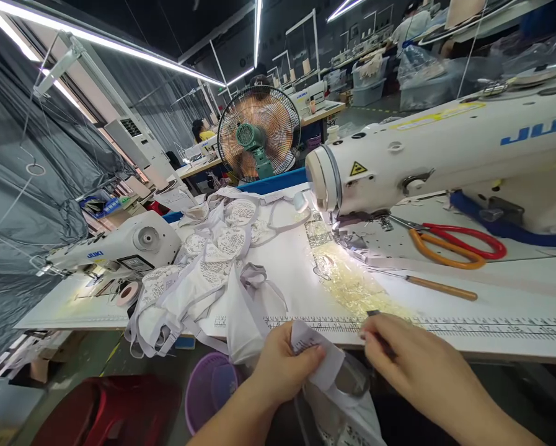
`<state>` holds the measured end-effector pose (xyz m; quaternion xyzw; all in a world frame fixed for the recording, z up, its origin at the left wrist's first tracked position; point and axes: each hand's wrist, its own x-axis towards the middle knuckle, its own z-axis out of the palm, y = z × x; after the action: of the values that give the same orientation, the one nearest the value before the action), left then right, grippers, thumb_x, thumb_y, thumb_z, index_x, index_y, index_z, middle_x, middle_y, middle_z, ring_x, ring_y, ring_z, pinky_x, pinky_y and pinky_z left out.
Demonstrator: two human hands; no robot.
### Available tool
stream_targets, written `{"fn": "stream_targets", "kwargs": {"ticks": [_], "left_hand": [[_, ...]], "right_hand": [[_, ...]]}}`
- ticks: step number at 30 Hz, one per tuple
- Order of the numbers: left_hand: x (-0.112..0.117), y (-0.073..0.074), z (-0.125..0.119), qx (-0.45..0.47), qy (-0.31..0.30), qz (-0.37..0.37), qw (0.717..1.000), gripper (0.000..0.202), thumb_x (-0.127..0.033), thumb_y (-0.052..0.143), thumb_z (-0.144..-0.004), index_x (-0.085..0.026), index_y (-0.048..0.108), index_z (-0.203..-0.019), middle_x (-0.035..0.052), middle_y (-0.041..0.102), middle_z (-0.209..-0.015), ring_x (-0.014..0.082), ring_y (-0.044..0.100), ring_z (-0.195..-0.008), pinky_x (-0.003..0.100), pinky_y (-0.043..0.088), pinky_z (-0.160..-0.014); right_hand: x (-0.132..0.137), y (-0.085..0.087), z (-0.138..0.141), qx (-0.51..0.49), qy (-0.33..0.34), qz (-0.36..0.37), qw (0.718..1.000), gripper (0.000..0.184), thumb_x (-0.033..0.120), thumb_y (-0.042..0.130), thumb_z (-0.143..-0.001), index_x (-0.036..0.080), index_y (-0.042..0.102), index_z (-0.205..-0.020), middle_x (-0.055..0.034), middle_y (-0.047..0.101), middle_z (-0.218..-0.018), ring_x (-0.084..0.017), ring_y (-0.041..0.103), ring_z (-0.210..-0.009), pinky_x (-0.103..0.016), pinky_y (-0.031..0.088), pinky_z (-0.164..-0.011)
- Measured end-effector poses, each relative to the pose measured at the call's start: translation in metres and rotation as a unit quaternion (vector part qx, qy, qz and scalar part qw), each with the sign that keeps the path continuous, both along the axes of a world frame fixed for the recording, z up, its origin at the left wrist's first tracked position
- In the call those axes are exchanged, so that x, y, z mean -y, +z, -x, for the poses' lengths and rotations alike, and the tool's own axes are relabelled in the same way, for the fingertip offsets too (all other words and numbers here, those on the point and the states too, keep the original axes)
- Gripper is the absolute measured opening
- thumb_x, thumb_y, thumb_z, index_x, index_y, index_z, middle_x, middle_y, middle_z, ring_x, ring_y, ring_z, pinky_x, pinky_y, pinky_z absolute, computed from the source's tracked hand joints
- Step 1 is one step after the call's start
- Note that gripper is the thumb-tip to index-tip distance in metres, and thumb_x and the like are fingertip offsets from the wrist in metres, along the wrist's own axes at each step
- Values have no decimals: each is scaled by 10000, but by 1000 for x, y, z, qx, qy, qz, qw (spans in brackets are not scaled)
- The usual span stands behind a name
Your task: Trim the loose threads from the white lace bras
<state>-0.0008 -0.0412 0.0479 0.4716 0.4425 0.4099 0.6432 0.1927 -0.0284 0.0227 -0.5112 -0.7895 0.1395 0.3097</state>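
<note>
My left hand (280,368) is closed in a pinch on a piece of white fabric (322,365) at the table's near edge. My right hand (401,359) is closed round a small dark tool (375,314) whose tip shows above the fingers, close to the fabric. The fabric hangs down below the table edge between both hands. A heap of white lace garments (212,266) lies on the table to the left. A strip of pale lace (352,282) runs from my hands to the needle of the white sewing machine (426,148).
Orange and red scissors (449,244) and a wooden-handled tool (440,288) lie under the machine arm. A second sewing machine (119,244) stands at left, a fan (259,133) behind the table. A purple basket (207,387) and red stool (114,409) sit below. A person works at the back right.
</note>
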Motion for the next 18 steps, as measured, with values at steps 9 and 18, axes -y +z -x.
{"fn": "stream_targets", "kwargs": {"ticks": [9, 18], "left_hand": [[1, 4, -2, -27, 9, 8, 1000, 433, -460, 762, -599, -105, 642, -817, 44, 632, -726, 109, 522, -609, 218, 410, -606], [2, 4, 2, -48, 32, 13, 998, 465, -498, 769, -577, -107, 632, -789, 37, 619, -705, 121, 529, -637, 222, 415, -610]], "right_hand": [[13, 19, 19, -37, 100, 26, 994, 272, 216, 355, -862, 223, 554, -677, 3, 595, -601, -133, 558, -549, -248, 407, -502], [2, 3, -8, -57, -6, 48, 997, 215, 334, 397, -873, 244, 549, -750, 0, 603, -664, -145, 572, -568, -241, 425, -487]]}}
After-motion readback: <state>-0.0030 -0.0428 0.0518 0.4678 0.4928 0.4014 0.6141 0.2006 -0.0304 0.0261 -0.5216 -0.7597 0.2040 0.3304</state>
